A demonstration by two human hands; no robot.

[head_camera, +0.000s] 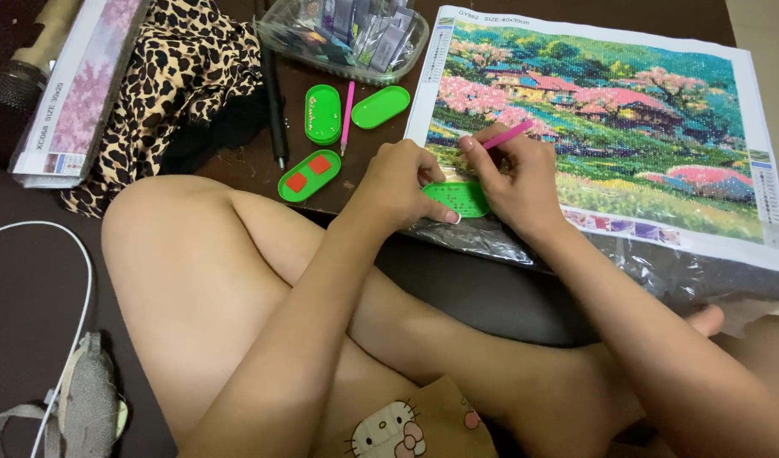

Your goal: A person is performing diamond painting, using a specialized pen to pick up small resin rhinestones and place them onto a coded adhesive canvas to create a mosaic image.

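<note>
Two hands at work on a diamond-painting canvas, seen from the head camera.

The left hand (404,182) pins the green bead tray (459,198) under its fingertips, steadying it on the canvas (661,170). The right hand (512,182) pinches a pink pen (508,134) like a pencil, its tip hidden behind the fingers. Spare green trays (323,113) lie beyond the left fingers on the worktop (237,161); the beads are too small to make out.

A leopard-print cloth (182,76) lies beside a clear tub (343,38) of what look like small packets.
</note>
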